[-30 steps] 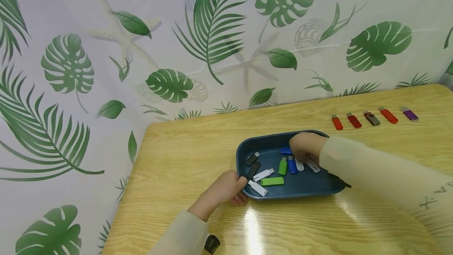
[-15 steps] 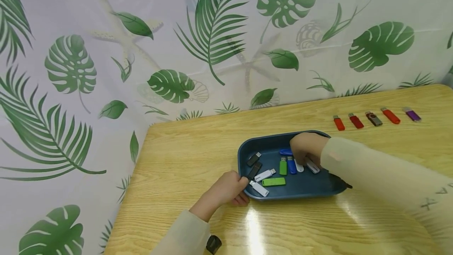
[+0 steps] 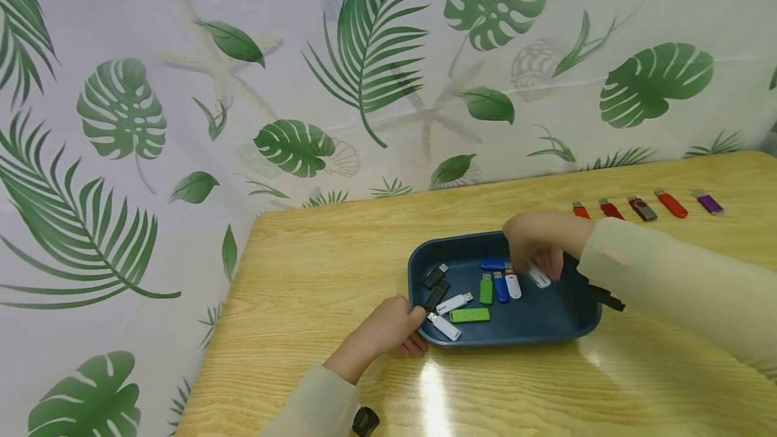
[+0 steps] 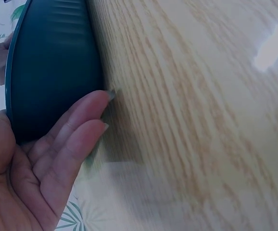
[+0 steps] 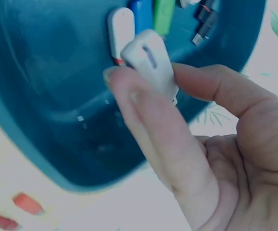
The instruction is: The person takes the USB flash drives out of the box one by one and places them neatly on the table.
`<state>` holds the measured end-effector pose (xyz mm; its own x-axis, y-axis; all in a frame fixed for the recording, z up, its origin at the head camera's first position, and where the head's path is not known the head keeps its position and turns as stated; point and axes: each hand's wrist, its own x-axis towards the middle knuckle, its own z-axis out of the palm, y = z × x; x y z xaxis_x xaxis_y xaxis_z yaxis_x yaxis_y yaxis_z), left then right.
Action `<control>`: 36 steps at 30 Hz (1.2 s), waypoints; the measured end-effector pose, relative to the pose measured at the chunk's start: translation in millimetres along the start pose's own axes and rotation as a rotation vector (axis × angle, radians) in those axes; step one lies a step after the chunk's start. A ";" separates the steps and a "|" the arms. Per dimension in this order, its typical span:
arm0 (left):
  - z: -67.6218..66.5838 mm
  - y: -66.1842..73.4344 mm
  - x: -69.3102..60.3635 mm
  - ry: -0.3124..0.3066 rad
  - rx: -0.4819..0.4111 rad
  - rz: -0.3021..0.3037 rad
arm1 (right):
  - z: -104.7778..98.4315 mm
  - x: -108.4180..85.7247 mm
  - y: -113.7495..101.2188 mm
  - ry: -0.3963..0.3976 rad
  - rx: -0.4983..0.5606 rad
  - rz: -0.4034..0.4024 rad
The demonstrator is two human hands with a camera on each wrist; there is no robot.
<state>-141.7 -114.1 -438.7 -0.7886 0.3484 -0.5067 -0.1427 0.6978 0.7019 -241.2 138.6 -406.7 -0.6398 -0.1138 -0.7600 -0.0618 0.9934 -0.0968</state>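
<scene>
In the head view a dark blue tray holds several USB flash drives. My left hand grips its near-left corner, thumb at the rim; the left wrist view has the fingers along the outer wall. Over the tray's right part, my right hand pinches a white USB flash drive between thumb and fingers. Beside it in the tray lie another white drive, blue drives and a green drive. Part of the tray's right end is hidden by the right hand and sleeve.
At the tray's left lie black drives, white drives and a long green drive. A row of red, grey and purple drives lies on the wooden table at the back right. A leaf-printed cloth hangs behind.
My right hand has lifted and shifted slightly right with the white flash drive, uncovering more of the white drive beside it. The left hand stays at the tray corner.
</scene>
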 end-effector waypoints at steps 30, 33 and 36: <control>-4.8 2.1 0.1 0.010 0.004 -0.009 | -9.9 -52.5 106.8 0.072 0.308 -0.068; -5.1 2.8 0.7 0.011 0.004 -0.007 | -1.5 -44.2 115.5 0.092 0.330 -0.064; -5.3 3.6 0.7 0.011 0.003 -0.010 | 5.6 -35.7 121.2 0.108 0.350 -0.065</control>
<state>-146.0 -114.7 -433.9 -0.7935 0.3350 -0.5080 -0.1483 0.7032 0.6954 -221.6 263.0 -394.9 -0.7213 -0.1560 -0.6748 0.1484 0.9169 -0.3706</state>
